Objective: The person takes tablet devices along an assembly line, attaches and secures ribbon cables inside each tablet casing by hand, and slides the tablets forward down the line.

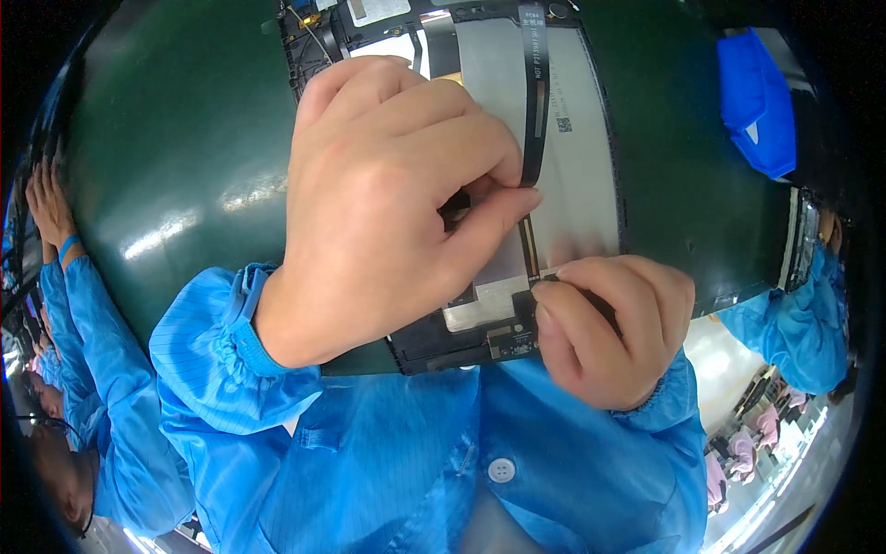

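- A dark green table (185, 157) carries an opened tablet chassis (591, 138) at its near edge.
- The black flex ribbon (533, 102) is pinched by the left hand (388, 203).
- The ribbon's lower end is pressed by the clenched right hand (609, 332); light, square pressure is advised.

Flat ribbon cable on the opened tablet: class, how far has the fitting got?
Done: the opened tablet lies back-up on the green mat. In hand: the left hand pinches the dark ribbon cable; the right hand presses the bottom edge. Left: the cable's lower end, hidden by fingers, looks unseated.
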`<state>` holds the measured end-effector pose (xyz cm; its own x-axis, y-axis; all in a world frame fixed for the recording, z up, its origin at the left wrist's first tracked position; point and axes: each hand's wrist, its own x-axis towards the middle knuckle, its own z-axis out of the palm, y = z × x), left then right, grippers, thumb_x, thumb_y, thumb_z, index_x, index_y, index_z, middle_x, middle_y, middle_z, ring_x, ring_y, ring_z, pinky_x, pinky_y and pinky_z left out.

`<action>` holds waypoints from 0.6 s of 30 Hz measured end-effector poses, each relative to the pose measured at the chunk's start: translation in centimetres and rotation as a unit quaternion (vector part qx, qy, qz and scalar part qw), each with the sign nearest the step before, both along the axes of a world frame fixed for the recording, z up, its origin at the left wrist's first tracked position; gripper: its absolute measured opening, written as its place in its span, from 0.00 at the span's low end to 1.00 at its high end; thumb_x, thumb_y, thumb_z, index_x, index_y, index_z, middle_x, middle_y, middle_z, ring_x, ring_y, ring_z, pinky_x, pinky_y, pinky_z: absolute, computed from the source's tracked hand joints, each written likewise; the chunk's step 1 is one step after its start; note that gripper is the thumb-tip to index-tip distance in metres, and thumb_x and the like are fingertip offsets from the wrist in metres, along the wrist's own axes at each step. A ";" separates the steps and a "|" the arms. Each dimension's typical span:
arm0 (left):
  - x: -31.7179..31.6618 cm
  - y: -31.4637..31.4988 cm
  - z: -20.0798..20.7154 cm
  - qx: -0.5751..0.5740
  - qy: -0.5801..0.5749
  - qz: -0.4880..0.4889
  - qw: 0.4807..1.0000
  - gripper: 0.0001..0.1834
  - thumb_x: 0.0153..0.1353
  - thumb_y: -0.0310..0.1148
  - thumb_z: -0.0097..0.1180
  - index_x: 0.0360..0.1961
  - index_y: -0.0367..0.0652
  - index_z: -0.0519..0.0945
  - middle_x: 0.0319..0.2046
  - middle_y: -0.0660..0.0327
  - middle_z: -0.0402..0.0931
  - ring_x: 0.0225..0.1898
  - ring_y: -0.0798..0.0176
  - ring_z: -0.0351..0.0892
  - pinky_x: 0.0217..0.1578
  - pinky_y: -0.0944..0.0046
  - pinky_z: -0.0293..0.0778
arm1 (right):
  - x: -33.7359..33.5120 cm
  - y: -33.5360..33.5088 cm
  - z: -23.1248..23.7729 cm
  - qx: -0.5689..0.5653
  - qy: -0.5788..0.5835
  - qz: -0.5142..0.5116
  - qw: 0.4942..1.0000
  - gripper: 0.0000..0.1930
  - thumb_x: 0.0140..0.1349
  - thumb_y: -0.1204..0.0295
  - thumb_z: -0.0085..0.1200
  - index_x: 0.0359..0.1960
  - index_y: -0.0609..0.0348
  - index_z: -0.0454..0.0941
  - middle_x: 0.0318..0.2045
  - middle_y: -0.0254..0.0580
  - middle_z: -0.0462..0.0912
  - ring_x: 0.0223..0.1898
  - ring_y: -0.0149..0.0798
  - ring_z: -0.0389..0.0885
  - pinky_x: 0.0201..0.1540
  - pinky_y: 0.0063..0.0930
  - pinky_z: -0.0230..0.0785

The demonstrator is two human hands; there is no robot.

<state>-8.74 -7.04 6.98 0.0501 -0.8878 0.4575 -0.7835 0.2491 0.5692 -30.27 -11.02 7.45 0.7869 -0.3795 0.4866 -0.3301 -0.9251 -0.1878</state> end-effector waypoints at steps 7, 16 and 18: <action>-0.1 -0.3 -0.3 -0.008 0.004 0.006 1.000 0.13 0.41 0.32 0.73 0.18 0.46 0.77 0.18 0.67 0.71 0.27 0.60 0.70 0.40 0.59 0.62 | -0.1 -0.2 0.4 0.014 0.019 0.001 1.000 0.10 0.44 0.67 0.60 0.32 0.48 0.82 0.35 0.32 0.84 0.38 0.36 0.79 0.38 0.28 0.67; -0.1 -0.1 -0.3 -0.010 0.013 0.009 1.000 0.12 0.40 0.32 0.73 0.19 0.47 0.78 0.18 0.67 0.72 0.29 0.60 0.71 0.45 0.59 0.63 | -0.1 -0.8 0.9 0.042 0.047 0.045 0.997 0.05 0.55 0.71 0.58 0.33 0.51 0.83 0.45 0.41 0.84 0.51 0.48 0.76 0.51 0.34 0.70; -0.2 -0.2 -0.3 -0.011 0.010 0.012 1.000 0.12 0.40 0.32 0.73 0.19 0.47 0.77 0.17 0.67 0.71 0.29 0.59 0.71 0.45 0.59 0.63 | 0.1 -1.0 0.7 0.033 0.031 0.046 0.998 0.07 0.50 0.70 0.59 0.32 0.52 0.82 0.42 0.40 0.85 0.48 0.44 0.78 0.47 0.31 0.70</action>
<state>-8.93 -7.25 6.64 0.0797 -0.8761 0.4755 -0.7783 0.2434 0.5788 -30.15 -12.01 8.11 0.8476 -0.3348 0.4117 -0.2578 -0.9380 -0.2319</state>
